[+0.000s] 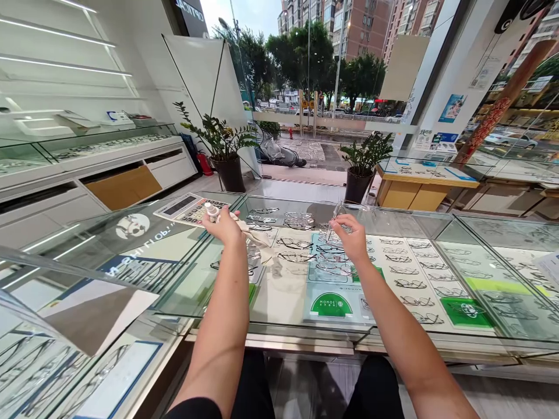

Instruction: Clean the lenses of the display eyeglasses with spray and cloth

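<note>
At a glass-topped desk point(437, 224) in an optician's shop, a seated person works with both bare hands above rows of spectacle frames point(410, 284) laid out under the glass. At far left a calculator point(183, 208) lies flat on the desk. Just right of it, the left hand point(225, 226) has its grip closed around a small bottle point(212, 210), cap toward the calculator, and around a pale cloth point(257, 237) that trails rightward from the fist onto the glass.

The right hand point(351, 235) pinches a pair of clear glasses point(338, 215) between thumb and fingertips, holding them just above the desk. The glasses lie to the right of the cloth and bottle, apart from them, with the cloth's loose end the nearest thing. Their long axis seems to run roughly left to right, though the see-through frame is hard to trace. The right hand alone touches them.

Under the glass near the person, a green card point(332, 304) carries lettering that appears to read "MOHOE". A sheet at left shows a dog logo point(133, 226) with writing too skewed to read. Two potted plants point(222, 145) stand by the street window.
</note>
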Motion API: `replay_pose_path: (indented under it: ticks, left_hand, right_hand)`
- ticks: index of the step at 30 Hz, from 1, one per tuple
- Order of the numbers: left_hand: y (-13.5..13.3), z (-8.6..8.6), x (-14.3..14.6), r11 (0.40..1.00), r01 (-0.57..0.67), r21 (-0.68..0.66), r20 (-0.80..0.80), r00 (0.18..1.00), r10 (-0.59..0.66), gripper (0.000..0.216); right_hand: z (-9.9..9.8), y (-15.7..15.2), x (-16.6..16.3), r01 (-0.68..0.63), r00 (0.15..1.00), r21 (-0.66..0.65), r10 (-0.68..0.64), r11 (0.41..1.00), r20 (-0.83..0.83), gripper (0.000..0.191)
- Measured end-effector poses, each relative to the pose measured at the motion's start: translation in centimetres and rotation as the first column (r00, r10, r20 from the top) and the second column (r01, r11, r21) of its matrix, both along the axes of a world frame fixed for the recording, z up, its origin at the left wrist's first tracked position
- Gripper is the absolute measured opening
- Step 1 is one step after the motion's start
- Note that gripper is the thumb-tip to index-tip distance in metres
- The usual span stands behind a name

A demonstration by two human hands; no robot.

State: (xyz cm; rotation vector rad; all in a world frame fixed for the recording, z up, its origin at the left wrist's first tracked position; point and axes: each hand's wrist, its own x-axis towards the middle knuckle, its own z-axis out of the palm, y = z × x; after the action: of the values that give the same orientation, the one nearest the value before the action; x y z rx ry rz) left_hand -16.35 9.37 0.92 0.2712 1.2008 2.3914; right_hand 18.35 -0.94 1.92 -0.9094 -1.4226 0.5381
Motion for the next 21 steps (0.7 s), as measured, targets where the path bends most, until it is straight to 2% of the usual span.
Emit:
replay_pose_path:
  ticks: [3,7,14,17,19,21]
  left_hand:
    - [-0.9,0.9,2.0,0.998,-0.010,0.062,-0.170,0.985,0.021,0.051]
    - [-2.5,1.8,4.5,0.994,-0.006,0.111,-0.396,0.917,0.049,0.041]
    - [-4.3,2.6,6.1,0.998,-0.026,0.059,-0.544,0.837,0.054,0.045]
    - [-5.2,2.9,7.2,0.995,-0.037,0.091,-0.632,0.770,0.086,0.046]
    - [-5.7,2.9,8.4,0.991,0.064,0.120,-0.670,0.742,0.033,0.046]
    - [-6.1,2.8,9.7,0.961,0.254,0.111,-0.662,0.740,-0.119,0.047]
  right_hand:
    - [0.0,0.0,0.0,0.003,1.000,0.010,-0.003,1.000,-0.005,0.017]
    - [0.1,0.0,0.1,0.016,1.000,0.008,-0.016,1.000,-0.001,0.018]
    - [0.2,-0.1,0.2,0.026,1.000,-0.006,-0.026,1.000,0.005,0.018]
    - [0.3,-0.1,0.3,0.027,1.000,0.004,-0.027,1.000,0.001,0.018]
    - [0.4,0.0,0.3,0.030,1.000,0.010,-0.030,0.999,-0.002,0.019]
    - [0.5,-0.1,0.4,0.032,0.999,0.007,-0.032,0.999,-0.003,0.020]
